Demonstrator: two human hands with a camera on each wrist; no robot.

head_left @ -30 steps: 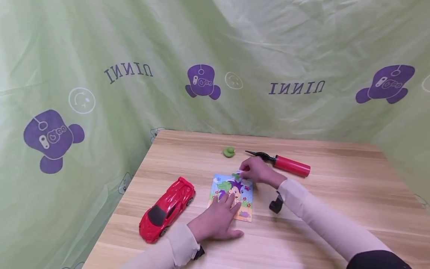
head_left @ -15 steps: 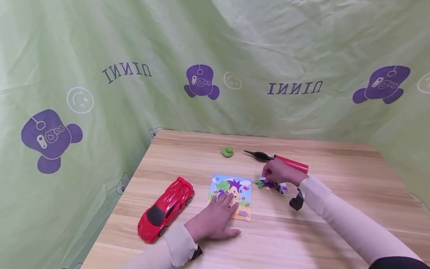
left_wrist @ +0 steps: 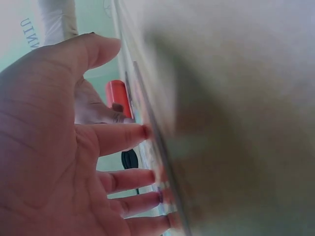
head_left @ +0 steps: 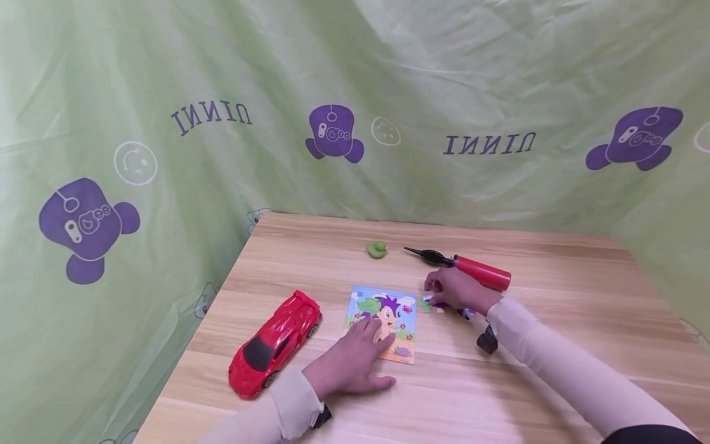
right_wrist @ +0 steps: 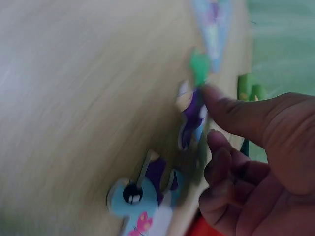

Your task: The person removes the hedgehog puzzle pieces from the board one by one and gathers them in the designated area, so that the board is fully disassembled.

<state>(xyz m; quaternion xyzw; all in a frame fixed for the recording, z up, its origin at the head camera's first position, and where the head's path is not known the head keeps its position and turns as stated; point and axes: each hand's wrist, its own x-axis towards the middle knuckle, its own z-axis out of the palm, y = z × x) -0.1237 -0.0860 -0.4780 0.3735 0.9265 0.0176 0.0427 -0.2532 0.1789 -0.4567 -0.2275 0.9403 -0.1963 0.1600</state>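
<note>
Head view shows the left hand (head_left: pixel 352 359) spread, fingertips on the puzzle board (head_left: pixel 408 314); the right hand (head_left: pixel 457 290) is loosely parted, gripping nothing, thumb at a puzzle piece (head_left: pixel 426 305) on the worktop (head_left: pixel 310 265) alongside; pinching its edges should serve best.

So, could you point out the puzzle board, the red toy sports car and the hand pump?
Puzzle board (head_left: pixel 390 314), head view: the printed character's face.
Red toy sports car (head_left: pixel 273 338), head view: its roof.
Hand pump (head_left: pixel 486 273), head view: its red barrel.
</note>
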